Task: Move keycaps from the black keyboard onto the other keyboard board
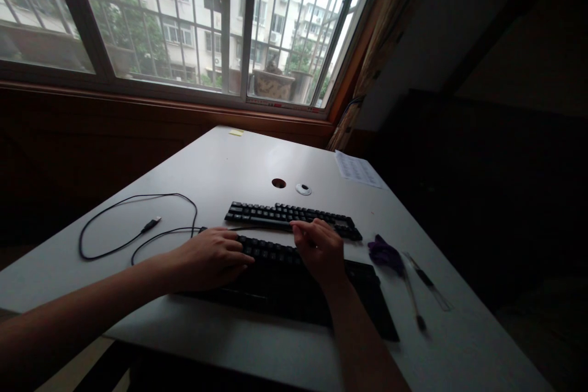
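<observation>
A large black keyboard (280, 294) lies near the table's front edge; keys show along its back rows, while its nearer part is too dark to make out. On its left end rests my left hand (214, 257), fingers laid over the surface and thumb apart. My right hand (319, 248) is above the back rows, its thumb and forefinger pinched together; whatever may be between them is too small to tell. Just behind is a narrower block of black keys (285, 214), close to the right fingertips. A black cable (160, 233) runs between the two and loops left.
The cable's USB plug (151, 225) lies on the white table (257, 159). Rightward are a purple cloth (384, 253), a thin brush (420, 321) and a wire tool with a dark handle (425, 278). Behind are a cable hole (278, 183), its round cover (303, 189) and a printed sheet (358, 168).
</observation>
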{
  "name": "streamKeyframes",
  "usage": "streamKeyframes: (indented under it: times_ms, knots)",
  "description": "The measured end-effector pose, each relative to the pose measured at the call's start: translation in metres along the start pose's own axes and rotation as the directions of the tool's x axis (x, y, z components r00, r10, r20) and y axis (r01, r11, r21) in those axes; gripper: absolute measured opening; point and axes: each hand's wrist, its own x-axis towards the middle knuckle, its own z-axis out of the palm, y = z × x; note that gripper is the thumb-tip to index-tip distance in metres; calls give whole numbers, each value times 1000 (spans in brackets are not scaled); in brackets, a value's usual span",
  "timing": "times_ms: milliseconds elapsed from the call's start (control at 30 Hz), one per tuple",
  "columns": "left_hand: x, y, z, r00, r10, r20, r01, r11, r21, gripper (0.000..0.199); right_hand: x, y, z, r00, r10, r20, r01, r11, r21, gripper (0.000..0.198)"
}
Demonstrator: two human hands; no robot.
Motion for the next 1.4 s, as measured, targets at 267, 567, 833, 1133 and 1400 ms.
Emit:
streamKeyframes:
  times_ms: [267, 567, 833, 1133, 1400]
  knots:
    - [-4, -14, -3, 995, 18, -102, -24, 998, -54, 26, -1, 0, -1, 1000, 9, 3, -8, 1000, -4, 15]
    - [-7, -16, -7, 996, 47, -81, -53, 996, -75, 23, 0, 1, 0, 1000, -1, 13, 1, 1000, -11, 14]
    - [-6, -14, -5, 995, 64, -76, -68, 996, -54, 34, 1, 0, 1, 1000, -5, 15, 5, 1000, -12, 14]
    - [1, -8, -7, 997, 53, -64, -56, 997, -55, 24, 0, 1, 1, 1000, 4, 13, -4, 1000, -14, 14]
    - [2, -58, -9, 958, -131, -254, 78, 974, -211, 31, 2, 0, 1, 999, 0, 32, 0, 1000, -13, 14]
